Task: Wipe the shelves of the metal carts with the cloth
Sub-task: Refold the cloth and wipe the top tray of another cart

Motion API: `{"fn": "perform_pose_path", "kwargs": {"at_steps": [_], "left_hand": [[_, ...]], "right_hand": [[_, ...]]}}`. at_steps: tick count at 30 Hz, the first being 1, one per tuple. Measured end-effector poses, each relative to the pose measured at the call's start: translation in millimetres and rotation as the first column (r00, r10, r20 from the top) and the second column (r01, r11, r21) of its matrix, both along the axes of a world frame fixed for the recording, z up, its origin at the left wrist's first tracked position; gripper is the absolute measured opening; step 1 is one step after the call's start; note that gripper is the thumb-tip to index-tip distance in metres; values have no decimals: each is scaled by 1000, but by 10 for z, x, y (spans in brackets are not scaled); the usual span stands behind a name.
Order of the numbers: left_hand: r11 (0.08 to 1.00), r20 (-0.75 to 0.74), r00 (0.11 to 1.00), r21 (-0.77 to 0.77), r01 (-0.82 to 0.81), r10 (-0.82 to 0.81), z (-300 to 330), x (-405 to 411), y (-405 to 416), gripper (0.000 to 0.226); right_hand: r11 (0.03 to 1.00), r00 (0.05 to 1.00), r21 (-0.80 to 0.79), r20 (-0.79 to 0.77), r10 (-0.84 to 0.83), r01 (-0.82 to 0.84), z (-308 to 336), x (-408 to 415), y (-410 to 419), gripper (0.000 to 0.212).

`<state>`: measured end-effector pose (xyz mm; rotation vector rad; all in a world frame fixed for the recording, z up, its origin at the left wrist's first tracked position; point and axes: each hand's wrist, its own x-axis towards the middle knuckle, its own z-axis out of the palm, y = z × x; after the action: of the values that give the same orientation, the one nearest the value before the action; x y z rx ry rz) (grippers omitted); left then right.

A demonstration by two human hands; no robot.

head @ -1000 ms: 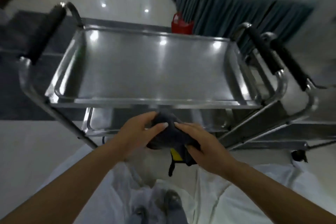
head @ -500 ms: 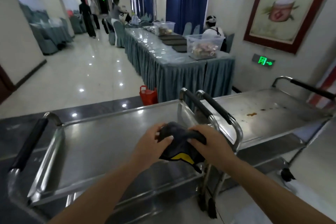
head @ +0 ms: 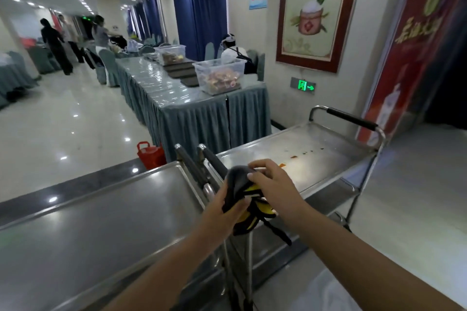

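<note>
A dark grey cloth [head: 236, 185] with yellow patches and a dangling black strap is bunched between both hands, above the gap between two metal carts. My left hand [head: 222, 209] grips its lower left side. My right hand [head: 271, 184] pinches its top edge. The left cart's top shelf [head: 96, 222] looks shiny and unmarked. On the right cart's top shelf [head: 318, 156] there are orange-brown spots and crumbs just beyond my right hand.
Black-sleeved cart handles [head: 199, 166] stand between the two carts, another handle [head: 351, 118] at the right cart's far end. A red container [head: 150, 154] sits on the floor by a long skirted table [head: 197, 111] with plastic bins. People stand far down the hall.
My view has swung up and to the right, from the left cart toward the right cart. Both hands carried the cloth right, over the handles.
</note>
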<state>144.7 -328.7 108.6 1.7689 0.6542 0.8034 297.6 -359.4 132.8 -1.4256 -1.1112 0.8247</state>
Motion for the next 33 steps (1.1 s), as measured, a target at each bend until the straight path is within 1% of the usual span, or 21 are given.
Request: {"fn": "perform_pose_path", "kwargs": {"at_steps": [1, 3, 4, 6, 7, 9, 12, 15, 17, 19, 20, 22, 24, 26, 29, 31, 33], "left_hand": [[999, 20, 1000, -53, -7, 8, -22, 149, 27, 44], [993, 21, 1000, -117, 0, 2, -85, 397, 96, 50], [992, -9, 1000, -124, 1, -2, -118, 502, 132, 50], [992, -77, 997, -125, -3, -7, -184, 680, 199, 43], [992, -113, 994, -123, -5, -9, -209, 764, 237, 40], [990, -169, 986, -137, -30, 7, -262, 929, 333, 33], [984, -196, 980, -165, -73, 40, -310, 1145, 531, 27], [992, -232, 972, -105, -68, 42, -325, 1363, 799, 22], [994, -251, 966, -69, -87, 67, -332, 1514, 1033, 18], [996, -262, 964, -74, -56, 35, -328, 1675, 1285, 16], [996, -270, 963, -84, -26, 3, -331, 1760, 1402, 16], [996, -287, 957, -85, 18, -41, -344, 1903, 1601, 16], [996, -269, 962, -90, 29, -52, -337, 2021, 1777, 15], [994, -263, 962, -105, 43, -69, -352, 2117, 1921, 15], [990, -319, 940, -109, 90, -120, -381, 2268, 2043, 11], [990, -322, 940, -118, 79, -113, -380, 2397, 2109, 11], [988, -325, 940, -141, 63, -106, -365, 2531, 2194, 11]], "right_hand": [[1000, 999, -24, -36, 19, -20, -15, 146, -7, 22], [998, 995, -50, -89, 40, -44, -52, 417, -23, 32], [997, 992, -54, -117, 45, -51, -81, 530, -27, 33], [998, 987, -49, -154, 35, -43, -156, 717, -16, 30], [999, 989, -42, -144, 13, -19, -193, 796, 4, 30], [999, 997, -27, -71, -40, 38, -271, 945, 67, 33], [997, 996, -4, -24, -80, 80, -363, 1167, 192, 31], [990, 991, -42, -16, -136, 135, -444, 1426, 368, 28], [976, 980, -84, 26, -200, 201, -519, 1612, 505, 35], [961, 969, -128, 62, -237, 244, -588, 1793, 627, 37], [959, 969, -149, 95, -228, 240, -622, 1877, 684, 34], [962, 962, -186, 223, -155, 198, -701, 2023, 794, 28], [964, 926, -225, 374, -51, 144, -776, 2153, 913, 30], [952, 896, -283, 443, 20, 119, -842, 2267, 1026, 32], [919, 882, -386, 458, 112, 84, -906, 2443, 1168, 31], [908, 891, -416, 426, 156, 41, -948, 2571, 1270, 31], [897, 915, -442, 358, 186, -8, -992, 2699, 1377, 36]]}}
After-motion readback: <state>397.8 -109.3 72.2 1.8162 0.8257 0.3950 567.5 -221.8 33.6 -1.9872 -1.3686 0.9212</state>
